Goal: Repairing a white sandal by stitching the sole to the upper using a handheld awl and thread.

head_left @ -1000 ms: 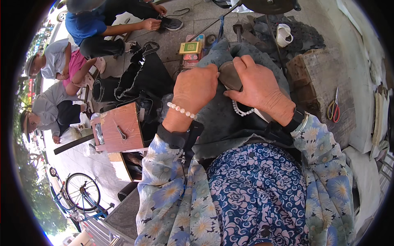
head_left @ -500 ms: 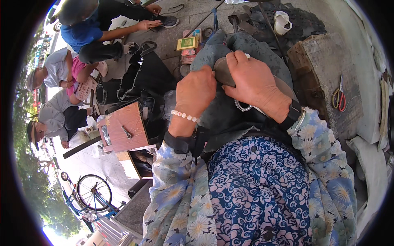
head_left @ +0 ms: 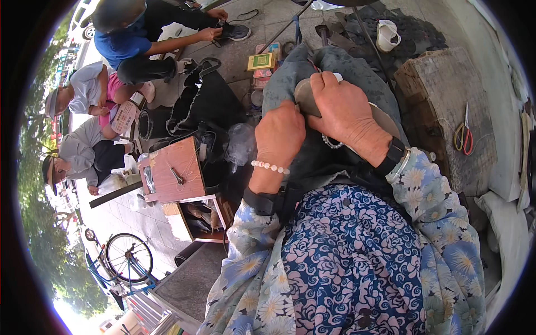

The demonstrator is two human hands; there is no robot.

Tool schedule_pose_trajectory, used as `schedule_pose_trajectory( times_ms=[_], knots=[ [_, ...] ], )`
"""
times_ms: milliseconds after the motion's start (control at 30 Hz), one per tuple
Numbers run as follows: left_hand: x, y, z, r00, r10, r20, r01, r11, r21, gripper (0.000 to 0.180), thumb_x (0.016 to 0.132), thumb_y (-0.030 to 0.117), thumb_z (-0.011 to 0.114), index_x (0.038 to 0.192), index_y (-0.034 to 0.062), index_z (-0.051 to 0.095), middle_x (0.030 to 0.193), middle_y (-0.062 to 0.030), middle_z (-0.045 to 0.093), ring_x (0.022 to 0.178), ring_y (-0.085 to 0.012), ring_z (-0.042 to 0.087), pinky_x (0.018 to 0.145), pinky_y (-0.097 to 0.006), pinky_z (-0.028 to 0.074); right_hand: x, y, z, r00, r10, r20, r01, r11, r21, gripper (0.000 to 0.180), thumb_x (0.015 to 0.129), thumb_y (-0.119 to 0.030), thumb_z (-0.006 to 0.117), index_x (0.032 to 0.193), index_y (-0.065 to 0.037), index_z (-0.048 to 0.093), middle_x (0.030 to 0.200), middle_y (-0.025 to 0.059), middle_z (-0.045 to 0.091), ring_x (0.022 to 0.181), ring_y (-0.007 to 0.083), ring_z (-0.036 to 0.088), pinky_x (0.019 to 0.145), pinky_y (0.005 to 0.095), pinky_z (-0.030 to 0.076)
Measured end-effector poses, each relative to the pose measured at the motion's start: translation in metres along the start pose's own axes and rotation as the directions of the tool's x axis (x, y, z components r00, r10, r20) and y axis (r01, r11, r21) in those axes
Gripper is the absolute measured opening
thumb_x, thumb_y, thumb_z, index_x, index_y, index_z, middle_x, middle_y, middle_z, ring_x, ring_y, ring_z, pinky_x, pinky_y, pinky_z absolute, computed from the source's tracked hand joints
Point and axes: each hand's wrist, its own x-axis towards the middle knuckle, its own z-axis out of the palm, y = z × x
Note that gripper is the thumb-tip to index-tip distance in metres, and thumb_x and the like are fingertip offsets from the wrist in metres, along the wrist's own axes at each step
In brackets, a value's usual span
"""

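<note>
Shoe sole (head_left: 306,95) lay on the grey cloth (head_left: 357,72), gripped by both the left hand (head_left: 281,134) and right hand (head_left: 343,109), beside the open wooden box (head_left: 170,176).

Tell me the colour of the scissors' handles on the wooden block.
The scissors have red and yellow handles, lying on the wooden block; the head view shows them.

hands (head_left: 312,125) – 2 | scissors (head_left: 463,137) – 1 | bicycle (head_left: 125,259) – 1
</note>
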Motion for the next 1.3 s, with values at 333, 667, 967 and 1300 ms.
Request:
schedule_pose_trajectory(
  times_ms=[333, 667, 967, 1300],
  knots=[
    [0.013, -0.048, -0.005, 0.988, 0.087, -0.126, -0.138, 0.858, -0.494, 0.017, 0.087, 0.021, 0.054, 0.084, 0.0046, 0.058, 0.069, -0.0211, 0.06, 0.064, -0.0391, 0.06, 0.054, -0.044, 0.045, -0.002, 0.003, -0.003, 1.0, -0.007, -0.027, 0.01, 0.994, 0.112, 0.055, 0.061, -0.027, 0.076, 0.102, -0.002, 0.049, 0.099, 0.0124, 0.053, 0.086, 0.0294, 0.061, 0.072, 0.0375, 0.051],
    [0.042, -0.031, -0.03, 0.928, 0.364, -0.072, -0.367, 0.929, -0.032, 0.013, 0.086, 0.021, 0.056, 0.086, 0.0084, 0.059, 0.079, -0.0135, 0.063, 0.073, -0.0352, 0.061, 0.058, -0.043, 0.048, 0.002, 0.003, -0.014, 0.991, 0.05, 0.126, -0.062, 0.993, 0.098, 0.073, 0.062, -0.032, 0.077, 0.121, -0.002, 0.046, 0.114, 0.0136, 0.052, 0.096, 0.0305, 0.059, 0.08, 0.0378, 0.049],
    [0.047, -0.024, -0.035, 0.914, 0.405, 0.011, -0.403, 0.904, 0.143, 0.014, 0.085, 0.023, 0.057, 0.081, 0.0103, 0.056, 0.066, -0.0127, 0.06, 0.065, -0.0336, 0.061, 0.054, -0.043, 0.048, 0.0, 0.006, -0.009, 1.0, 0.002, -0.007, -0.001, 0.994, 0.114, 0.058, 0.059, -0.028, 0.075, 0.103, -0.002, 0.049, 0.097, 0.0126, 0.052, 0.085, 0.0299, 0.061, 0.072, 0.0379, 0.05],
    [0.045, -0.03, -0.042, 0.836, 0.548, 0.039, -0.544, 0.815, 0.202, 0.015, 0.084, 0.021, 0.059, 0.078, 0.0082, 0.054, 0.061, -0.0133, 0.057, 0.061, -0.0328, 0.061, 0.051, -0.042, 0.047, -0.001, 0.002, -0.008, 0.998, -0.012, 0.06, 0.005, 0.994, 0.106, 0.064, 0.061, -0.031, 0.076, 0.111, -0.002, 0.048, 0.105, 0.0132, 0.053, 0.089, 0.0309, 0.061, 0.076, 0.0384, 0.05]
  ],
)
